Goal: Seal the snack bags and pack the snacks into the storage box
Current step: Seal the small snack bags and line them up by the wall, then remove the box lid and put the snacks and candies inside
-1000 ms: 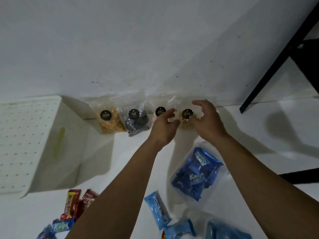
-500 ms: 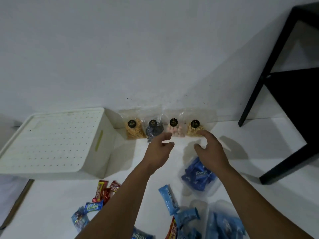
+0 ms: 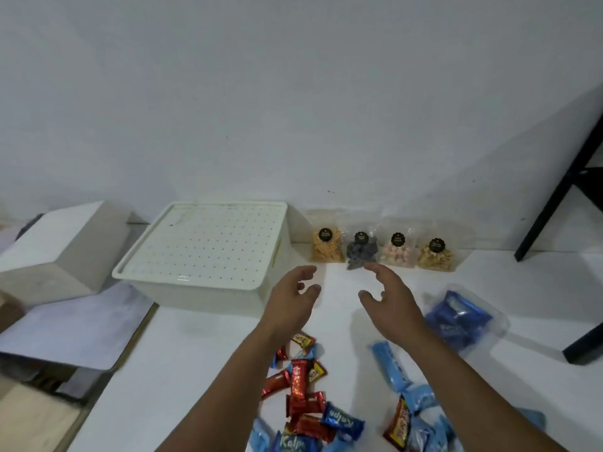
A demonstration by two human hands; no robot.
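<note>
White table [image 3: 202, 360] against a plain wall, storage box [image 3: 208, 256] sitting on it with its dotted lid on. Both hands hover just in front of the box, left hand [image 3: 288, 300] and right hand [image 3: 390, 303], fingers spread loose, holding nothing. Four little snack bags [image 3: 380, 251] lean on the wall right beside the box. Loose wrapped candies [image 3: 303, 396] lie well in front. I'd say pop the lid off first, squarely with both hands.

Single head cam, wide-angle, above the white table [image 3: 202, 370], pitched forward and down toward the far wall [image 3: 293, 93]. Storage box [image 3: 208, 249] sits far left, black frame [image 3: 554, 203] far right. Forearms fill near edge.
</note>
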